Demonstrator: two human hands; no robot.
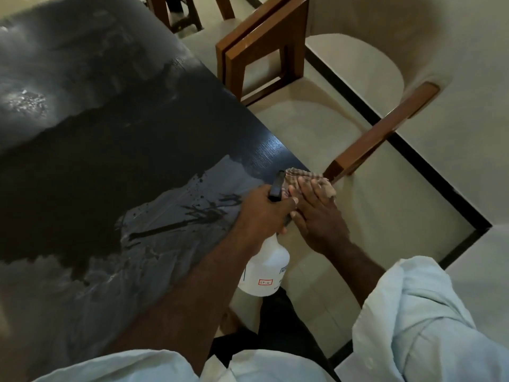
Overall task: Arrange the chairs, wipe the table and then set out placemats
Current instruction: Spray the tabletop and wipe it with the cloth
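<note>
A black table (96,139) fills the left of the head view, its near part streaked with wet wipe marks. My left hand (261,213) grips the neck of a white spray bottle (265,268) with a black trigger head, held over the table's right edge. My right hand (316,213) lies flat with fingers spread on a brown checked cloth (303,176) at the table's near right corner. A wooden armchair (380,133) with a cream cushion stands just right of that corner.
A second wooden chair frame (261,45) stands further back along the table's right side, and more chair legs (176,12) show at the top. The floor is pale tile with a black border strip (413,155). Foamy residue (27,102) sits at the table's far left.
</note>
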